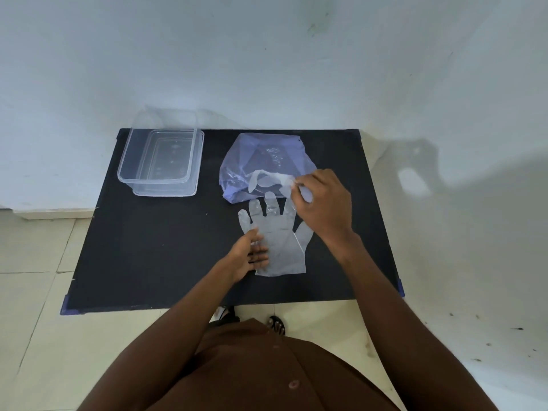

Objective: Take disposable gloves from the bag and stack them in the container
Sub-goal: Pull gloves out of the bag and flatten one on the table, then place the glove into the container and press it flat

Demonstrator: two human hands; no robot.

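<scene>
A bluish see-through bag [261, 155] lies at the back middle of the black table [154, 247]. A clear disposable glove [284, 241] lies flat in front of the bag, fingers pointing away from me. My left hand [249, 253] rests on the glove's left edge with fingers spread. My right hand [321, 200] pinches a second, crumpled clear glove [271, 179] that hangs just above the bag's mouth. The clear plastic container [161, 161] stands at the back left, with nothing visible inside.
The table stands against a pale wall, with tiled floor to its left and front. My brown garment fills the bottom of the view, and my sandalled feet [277, 323] show under the table's near edge.
</scene>
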